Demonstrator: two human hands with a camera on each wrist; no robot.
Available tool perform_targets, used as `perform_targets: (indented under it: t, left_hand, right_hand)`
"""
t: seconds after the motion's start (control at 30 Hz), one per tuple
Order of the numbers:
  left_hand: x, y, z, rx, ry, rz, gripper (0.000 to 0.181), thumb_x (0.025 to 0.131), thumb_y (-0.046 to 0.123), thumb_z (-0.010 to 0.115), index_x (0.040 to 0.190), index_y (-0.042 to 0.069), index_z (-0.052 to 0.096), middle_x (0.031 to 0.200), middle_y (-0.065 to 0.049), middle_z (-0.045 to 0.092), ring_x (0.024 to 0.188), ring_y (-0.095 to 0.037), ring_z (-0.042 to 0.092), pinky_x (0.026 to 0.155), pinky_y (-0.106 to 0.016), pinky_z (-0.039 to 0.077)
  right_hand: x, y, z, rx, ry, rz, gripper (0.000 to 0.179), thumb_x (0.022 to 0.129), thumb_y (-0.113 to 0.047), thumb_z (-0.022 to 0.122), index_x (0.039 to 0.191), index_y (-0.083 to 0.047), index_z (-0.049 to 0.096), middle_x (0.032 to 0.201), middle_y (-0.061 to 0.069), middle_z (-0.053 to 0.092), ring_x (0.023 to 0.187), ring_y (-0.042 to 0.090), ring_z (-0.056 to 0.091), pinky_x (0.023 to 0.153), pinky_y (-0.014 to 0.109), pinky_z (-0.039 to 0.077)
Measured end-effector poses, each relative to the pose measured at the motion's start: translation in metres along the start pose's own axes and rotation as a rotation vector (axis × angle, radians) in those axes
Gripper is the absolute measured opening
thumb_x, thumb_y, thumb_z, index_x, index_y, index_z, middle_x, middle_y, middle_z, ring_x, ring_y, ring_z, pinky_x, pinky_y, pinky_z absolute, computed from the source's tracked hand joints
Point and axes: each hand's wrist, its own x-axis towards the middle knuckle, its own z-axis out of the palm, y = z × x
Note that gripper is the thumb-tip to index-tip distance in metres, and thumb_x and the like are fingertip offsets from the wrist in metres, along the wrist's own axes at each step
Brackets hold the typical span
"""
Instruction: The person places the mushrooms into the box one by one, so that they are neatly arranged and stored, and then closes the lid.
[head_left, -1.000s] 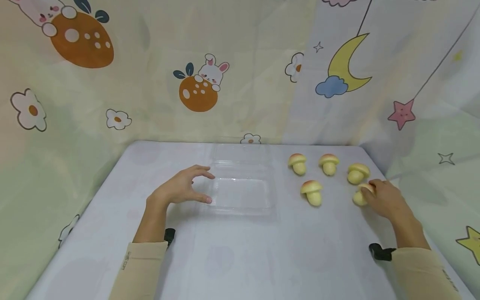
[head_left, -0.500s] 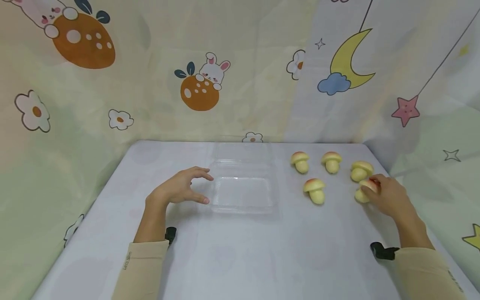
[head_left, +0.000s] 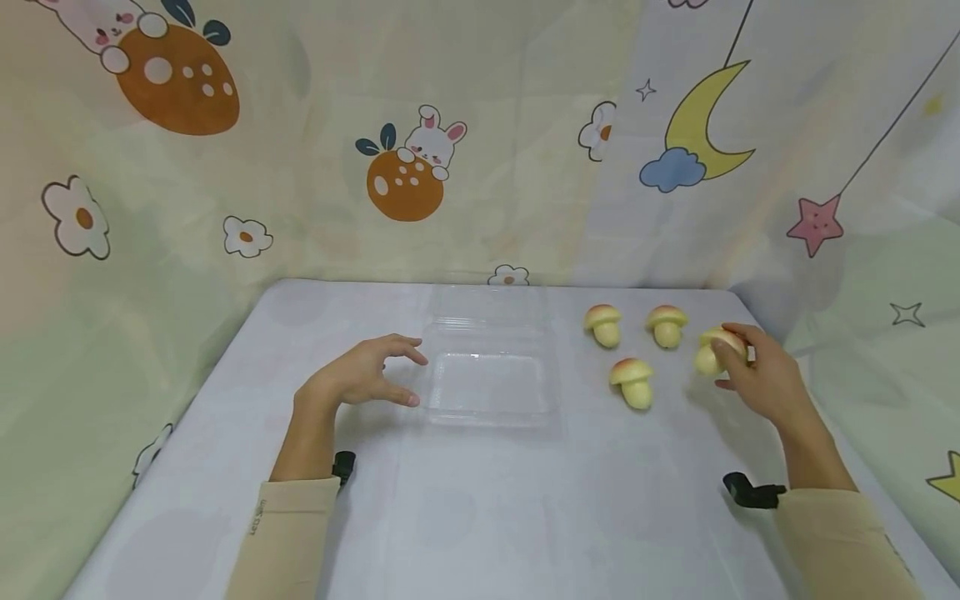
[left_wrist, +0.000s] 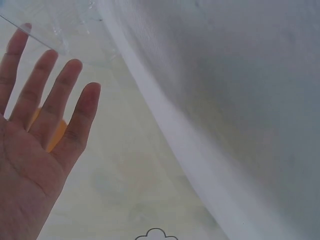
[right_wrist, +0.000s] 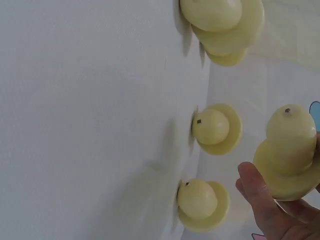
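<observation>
My right hand (head_left: 765,375) grips a pale yellow toy mushroom (right_wrist: 291,137) with a reddish cap, raised off the table at the right. Two more mushrooms stand at the back, one left (head_left: 603,326) and one right (head_left: 667,326), and a third (head_left: 632,383) sits nearer. A further mushroom (right_wrist: 197,200) shows in the right wrist view; the held one hides it in the head view. At mid-table lies a clear plastic box (head_left: 491,387), its lid (head_left: 489,305) folded open behind it. My left hand (head_left: 367,372), fingers extended and thumb apart, is at the box's left side.
A white cloth covers the table (head_left: 465,517). Behind it hangs a printed curtain (head_left: 517,150) with rabbits, flowers and a moon. Black wrist mounts, one left (head_left: 343,467) and one right (head_left: 752,492), stick out inward from the sleeves.
My right hand has lifted the front right mushroom off the table and moved it up and slightly left, over the one behind. My left hand stays beside the box.
</observation>
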Motion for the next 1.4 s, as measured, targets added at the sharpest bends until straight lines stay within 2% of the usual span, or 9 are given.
perform_targets:
  t: [0.07,0.13,0.33,0.4,0.63,0.83,0.97,1.27,1.4]
  left_hand:
    - [0.000,-0.001,0.001,-0.004,0.002,0.000,0.065,0.077,0.043,0.090,0.133,0.020,0.067,0.162,0.000,0.042,0.149,-0.032,0.037,0.116,-0.056,0.036]
    - [0.001,-0.002,0.001,-0.014,0.002,0.006,0.063,0.078,0.042,0.090,0.133,0.020,0.067,0.162,-0.001,0.042,0.146,-0.035,0.041,0.115,-0.056,0.037]
    - [0.002,0.000,0.003,-0.021,0.001,0.009,0.061,0.078,0.042,0.090,0.131,0.021,0.068,0.163,0.003,0.041,0.143,-0.036,0.046,0.114,-0.054,0.039]
    - [0.001,-0.001,0.003,-0.011,0.004,0.007,0.059,0.078,0.042,0.090,0.129,0.022,0.069,0.163,0.003,0.041,0.144,-0.034,0.044,0.114,-0.054,0.039]
    - [0.003,0.001,0.003,-0.019,0.004,0.026,0.051,0.078,0.039,0.090,0.121,0.020,0.071,0.164,0.000,0.039,0.149,-0.032,0.038,0.115,-0.055,0.038]
    - [0.002,-0.002,0.004,-0.018,0.010,0.032,0.049,0.078,0.039,0.091,0.119,0.020,0.072,0.163,0.002,0.040,0.148,-0.033,0.039,0.115,-0.055,0.039]
    - [0.002,-0.001,0.004,-0.025,0.007,0.039,0.048,0.078,0.037,0.091,0.118,0.019,0.072,0.163,0.001,0.041,0.150,-0.032,0.037,0.115,-0.055,0.038]
    - [0.002,-0.005,0.005,-0.036,0.007,0.047,0.046,0.078,0.036,0.091,0.116,0.017,0.072,0.162,-0.005,0.043,0.149,-0.033,0.037,0.115,-0.058,0.038]
    - [0.003,-0.002,0.004,-0.039,0.004,0.046,0.046,0.078,0.034,0.091,0.116,0.017,0.072,0.162,-0.004,0.042,0.149,-0.032,0.037,0.115,-0.057,0.038]
  right_hand:
    - [0.002,-0.004,0.002,0.003,0.014,-0.009,0.057,0.107,-0.032,0.055,0.149,0.005,0.043,0.130,0.032,0.053,0.076,-0.004,0.059,0.058,0.018,0.054]
    - [0.004,-0.007,0.004,-0.002,0.029,0.001,0.060,0.105,-0.035,0.059,0.149,0.002,0.045,0.131,0.030,0.053,0.077,-0.005,0.054,0.058,0.017,0.050]
    - [0.009,-0.021,0.017,0.035,0.010,0.077,0.068,0.099,-0.048,0.065,0.149,-0.005,0.047,0.142,0.024,0.051,0.104,0.029,0.055,0.063,0.016,0.045]
    - [0.011,-0.028,0.021,0.044,0.002,0.077,0.068,0.098,-0.049,0.066,0.148,-0.007,0.049,0.143,0.022,0.052,0.111,0.035,0.055,0.065,0.015,0.045]
    - [0.018,-0.049,0.026,0.089,0.040,0.023,0.062,0.096,-0.044,0.072,0.145,-0.011,0.055,0.139,0.017,0.055,0.112,0.035,0.058,0.067,0.013,0.045]
    - [0.023,-0.066,0.034,0.165,-0.007,-0.017,0.063,0.096,-0.039,0.074,0.145,-0.008,0.053,0.140,0.019,0.055,0.118,0.041,0.058,0.072,0.012,0.047]
    - [0.026,-0.078,0.042,0.194,-0.039,-0.036,0.061,0.096,-0.039,0.074,0.144,-0.008,0.053,0.139,0.015,0.057,0.121,0.039,0.058,0.077,0.015,0.047]
    - [0.041,-0.109,0.066,0.329,-0.016,-0.090,0.054,0.093,-0.031,0.079,0.140,-0.013,0.059,0.135,0.004,0.059,0.106,0.013,0.064,0.078,0.016,0.054]
    - [0.044,-0.120,0.074,0.387,-0.070,-0.075,0.055,0.092,-0.034,0.080,0.139,-0.015,0.059,0.136,0.002,0.056,0.111,0.016,0.063,0.074,0.023,0.057]
